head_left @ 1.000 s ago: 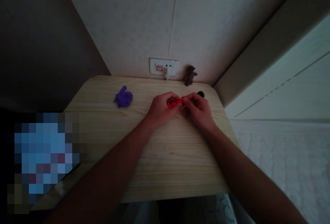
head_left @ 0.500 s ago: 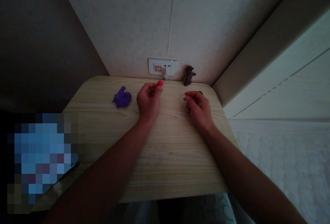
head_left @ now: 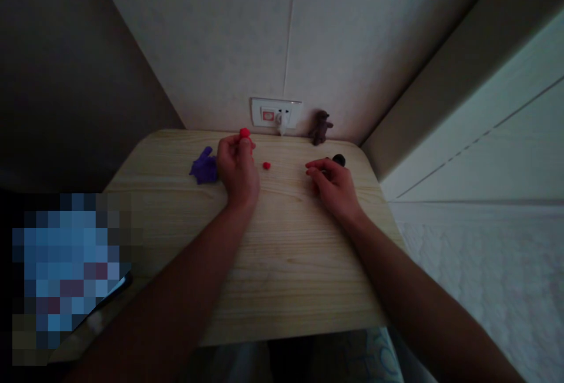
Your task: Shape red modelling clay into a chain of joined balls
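Note:
My left hand (head_left: pixel 237 164) pinches a small red lump of clay (head_left: pixel 244 133) at its fingertips, raised over the far part of the light wooden table (head_left: pixel 282 265). A second, smaller red piece (head_left: pixel 266 165) lies on the table just right of that hand. A purple clay shape (head_left: pixel 203 166) sits right beside my left hand on its left. My right hand (head_left: pixel 332 184) rests on the table with its fingers loosely curled and nothing seen in them. A small black object (head_left: pixel 338 160) lies just beyond its fingers.
A wall socket (head_left: pixel 275 113) with a white plug sits at the table's back edge, and a small brown figure (head_left: pixel 321 127) stands to its right. A dark panel rises on the left. A white quilted surface (head_left: pixel 484 265) lies past the right edge.
The hands, together on a red piece a second ago, have parted. My left hand carried a red lump left and away from me; a small red piece now lies on the table.

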The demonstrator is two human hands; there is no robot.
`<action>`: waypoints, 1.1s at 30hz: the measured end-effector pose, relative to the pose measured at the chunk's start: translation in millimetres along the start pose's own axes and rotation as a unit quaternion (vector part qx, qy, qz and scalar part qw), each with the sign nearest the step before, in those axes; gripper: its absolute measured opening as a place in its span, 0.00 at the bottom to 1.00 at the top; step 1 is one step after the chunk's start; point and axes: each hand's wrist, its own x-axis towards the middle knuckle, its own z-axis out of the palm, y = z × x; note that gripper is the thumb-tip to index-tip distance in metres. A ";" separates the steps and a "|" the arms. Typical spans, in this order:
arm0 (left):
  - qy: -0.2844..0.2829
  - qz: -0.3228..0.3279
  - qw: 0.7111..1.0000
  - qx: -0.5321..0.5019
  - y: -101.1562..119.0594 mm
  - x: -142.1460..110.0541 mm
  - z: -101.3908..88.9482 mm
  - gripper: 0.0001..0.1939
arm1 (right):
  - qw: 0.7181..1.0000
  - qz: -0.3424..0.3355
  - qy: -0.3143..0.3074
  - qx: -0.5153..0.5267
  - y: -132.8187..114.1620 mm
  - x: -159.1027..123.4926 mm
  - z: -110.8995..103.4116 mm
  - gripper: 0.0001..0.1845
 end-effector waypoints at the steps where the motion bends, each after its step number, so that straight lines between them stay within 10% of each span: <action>1: 0.003 -0.009 1.000 0.001 -1.8 2.2 -0.2 0.09 | 1.000 0.000 0.000 0.000 -0.7 -0.2 0.1 0.14; 15: -0.182 -0.083 0.980 0.010 3.6 -15.1 5.6 0.12 | 0.998 -0.041 -0.036 -0.038 -1.8 -1.5 0.8 0.15; 25: -0.152 -0.199 0.956 -0.151 10.7 -12.1 6.9 0.13 | 0.990 -0.080 -0.074 -0.085 -3.3 -4.6 2.0 0.17; 33: -0.056 -0.120 0.988 -0.085 5.1 -7.1 7.5 0.11 | 0.949 -0.212 -0.128 -0.197 -5.1 -9.2 3.2 0.26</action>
